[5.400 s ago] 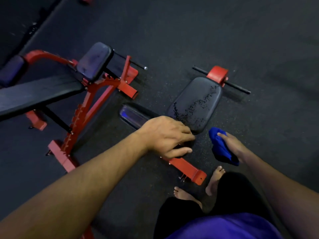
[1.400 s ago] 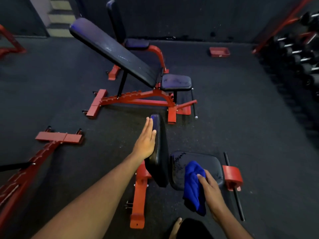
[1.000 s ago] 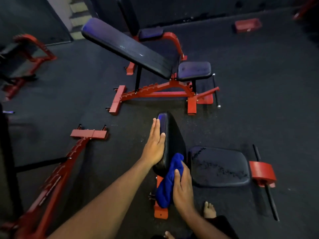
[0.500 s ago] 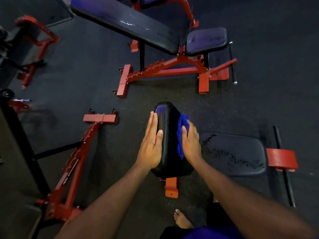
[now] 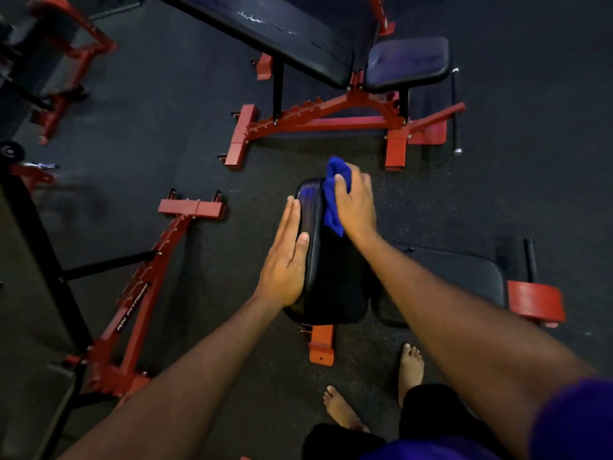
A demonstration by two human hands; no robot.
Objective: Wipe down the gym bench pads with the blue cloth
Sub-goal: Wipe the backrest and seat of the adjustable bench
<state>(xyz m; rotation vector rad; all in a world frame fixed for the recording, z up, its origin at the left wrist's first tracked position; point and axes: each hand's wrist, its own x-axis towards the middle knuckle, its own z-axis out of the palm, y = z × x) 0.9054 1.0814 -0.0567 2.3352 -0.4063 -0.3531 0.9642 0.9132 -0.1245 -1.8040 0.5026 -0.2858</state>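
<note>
- The cloth [image 5: 332, 197] is now sitting at the far top end of the raised back pad [image 5: 335, 280], bunched against the pad's right face; half a second ago it was lying about midway along that face, and a second ago near the bottom edge.
- Your right hand [image 5: 355, 207] is pressing the cloth to the pad, fingers together and curled over the wad, thumb side tucked into it.
- Your left hand [image 5: 287, 260] is staying flat on the pad's left side, fingers straight and together, thumb lying along the edge; it is bracing, as it was in the earlier views.
- Judgement: you are finishing one upward stroke along the back pad's face. That means one pass of this pad is nearly done, not the whole pad.
- The seat pad [image 5: 464, 273] is lying flat to the right, partly hidden under your right forearm; whether it is clean cannot be told here.
- The second bench [image 5: 318, 44] is standing beyond, its long pad showing pale scuffs or streaks; it is looking untouched, so most of the task is still remaining.
- Your bare feet [image 5: 409, 363] are standing on the dark floor [image 5: 530, 180] just beside the bench's red frame foot [image 5: 321, 343].
</note>
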